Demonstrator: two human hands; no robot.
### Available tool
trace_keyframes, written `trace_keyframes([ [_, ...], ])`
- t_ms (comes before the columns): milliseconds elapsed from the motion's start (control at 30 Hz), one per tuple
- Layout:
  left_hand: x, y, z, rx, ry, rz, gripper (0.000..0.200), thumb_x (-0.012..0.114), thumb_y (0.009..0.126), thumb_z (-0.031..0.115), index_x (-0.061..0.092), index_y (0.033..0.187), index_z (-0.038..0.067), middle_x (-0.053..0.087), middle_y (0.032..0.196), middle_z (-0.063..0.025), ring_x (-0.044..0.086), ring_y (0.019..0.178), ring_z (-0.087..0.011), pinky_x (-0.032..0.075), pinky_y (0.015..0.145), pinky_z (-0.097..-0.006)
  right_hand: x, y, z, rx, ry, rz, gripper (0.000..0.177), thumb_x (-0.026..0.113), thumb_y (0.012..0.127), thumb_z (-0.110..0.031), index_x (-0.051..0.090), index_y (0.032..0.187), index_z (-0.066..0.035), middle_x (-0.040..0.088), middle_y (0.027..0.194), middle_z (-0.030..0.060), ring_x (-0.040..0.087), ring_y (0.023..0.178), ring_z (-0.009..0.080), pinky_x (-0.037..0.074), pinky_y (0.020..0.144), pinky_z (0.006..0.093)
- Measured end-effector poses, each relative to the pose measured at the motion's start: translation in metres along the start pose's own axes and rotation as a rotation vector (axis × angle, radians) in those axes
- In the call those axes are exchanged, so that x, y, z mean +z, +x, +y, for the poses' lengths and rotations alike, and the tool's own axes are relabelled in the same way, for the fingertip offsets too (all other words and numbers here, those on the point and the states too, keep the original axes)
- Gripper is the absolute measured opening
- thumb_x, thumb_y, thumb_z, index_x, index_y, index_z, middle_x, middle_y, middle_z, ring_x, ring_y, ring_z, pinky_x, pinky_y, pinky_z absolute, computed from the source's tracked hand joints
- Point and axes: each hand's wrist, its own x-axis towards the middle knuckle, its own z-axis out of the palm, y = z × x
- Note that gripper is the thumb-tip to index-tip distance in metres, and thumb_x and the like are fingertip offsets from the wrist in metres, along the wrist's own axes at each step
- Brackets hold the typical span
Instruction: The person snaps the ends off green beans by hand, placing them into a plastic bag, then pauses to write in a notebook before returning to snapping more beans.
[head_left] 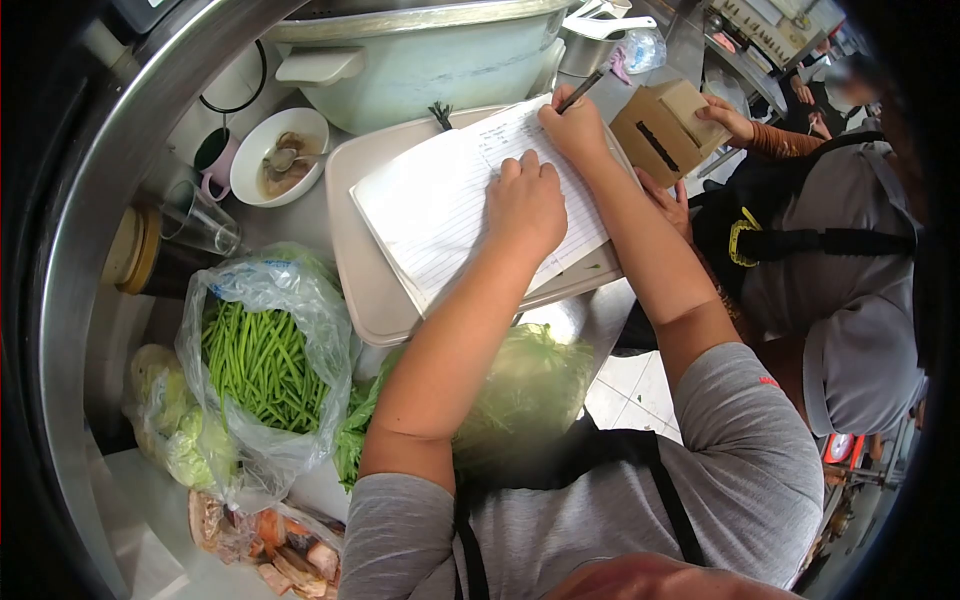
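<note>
An open lined notebook (pixel 430 215) with handwriting near its top lies on a beige tray lid (pixel 350 290). My right hand (pixel 575 125) is closed round a dark pen (pixel 585 88) at the notebook's upper right corner. Resting on the page, my left hand (pixel 527 205) has its fingers curled and pressed together; whatever is under them, if anything, is hidden. Green beans (pixel 262 365) fill a clear plastic bag left of my left forearm. Leafy greens in a bag (pixel 530 390) lie below the tray, partly behind that forearm.
A co-worker (pixel 840 250) at the right holds a cardboard box (pixel 665 130). At the left stand a white bowl (pixel 278 195), a pink mug (pixel 217 165) and a glass (pixel 200 220). A large tub (pixel 420 75) is behind the tray. Bagged meat (pixel 275 545) lies lower left.
</note>
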Motion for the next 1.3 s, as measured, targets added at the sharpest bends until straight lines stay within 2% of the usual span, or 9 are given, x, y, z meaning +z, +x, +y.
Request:
trace_keyframes([
  [333, -0.002, 0.0, 0.001, -0.007, 0.002, -0.028, 0.03, 0.053, 0.073, 0.016, 0.052, 0.098, 0.0, 0.045, 0.113, -0.0132, 0.044, 0.093, -0.0293, 0.04, 0.08, -0.0378, -0.003, -0.002, -0.007, 0.032, -0.054, -0.008, 0.014, 0.054, 0.063, -0.016, 0.045, 0.062, -0.005, 0.052, 0.057, 0.0114, 0.05, 0.056, 0.0282, 0.039, 0.053, 0.0354],
  [633, -0.002, 0.0, 0.0, 0.005, -0.019, -0.007, 0.029, 0.053, 0.073, 0.016, 0.052, 0.097, 0.0, 0.046, 0.111, -0.0136, 0.045, 0.093, -0.0299, 0.04, 0.079, -0.0378, -0.001, -0.002, -0.003, 0.028, -0.004, 0.028, 0.015, 0.055, 0.063, -0.016, 0.044, 0.061, -0.005, 0.051, 0.055, 0.0095, 0.049, 0.053, 0.0231, 0.039, 0.051, 0.0337],
  [733, -0.002, 0.0, 0.0, -0.002, -0.006, -0.021, 0.029, 0.054, 0.073, 0.016, 0.052, 0.098, 0.0, 0.046, 0.112, -0.0136, 0.045, 0.093, -0.0298, 0.041, 0.079, -0.0377, 0.002, 0.004, 0.009, 0.02, 0.066, 0.041, 0.015, 0.055, 0.063, -0.016, 0.045, 0.061, -0.005, 0.051, 0.055, 0.0094, 0.049, 0.052, 0.0232, 0.039, 0.051, 0.0336],
  [1033, 0.001, 0.0, 0.001, -0.004, 0.015, 0.005, 0.031, 0.053, 0.074, 0.017, 0.051, 0.1, 0.001, 0.044, 0.115, -0.0133, 0.045, 0.094, -0.0287, 0.04, 0.08, -0.0374, -0.004, 0.0, -0.003, 0.047, -0.039, -0.001, 0.014, 0.055, 0.062, -0.016, 0.046, 0.061, -0.005, 0.052, 0.055, 0.0102, 0.049, 0.053, 0.0241, 0.039, 0.052, 0.0341],
  [1300, 0.0, 0.0, 0.0, -0.007, 0.002, 0.0, 0.03, 0.054, 0.073, 0.016, 0.052, 0.098, 0.001, 0.045, 0.114, -0.0133, 0.045, 0.093, -0.0289, 0.04, 0.08, -0.0376, -0.001, 0.001, 0.001, 0.033, -0.018, 0.023, 0.014, 0.054, 0.062, -0.016, 0.046, 0.062, -0.004, 0.051, 0.056, 0.0111, 0.049, 0.053, 0.0246, 0.039, 0.052, 0.0341],
])
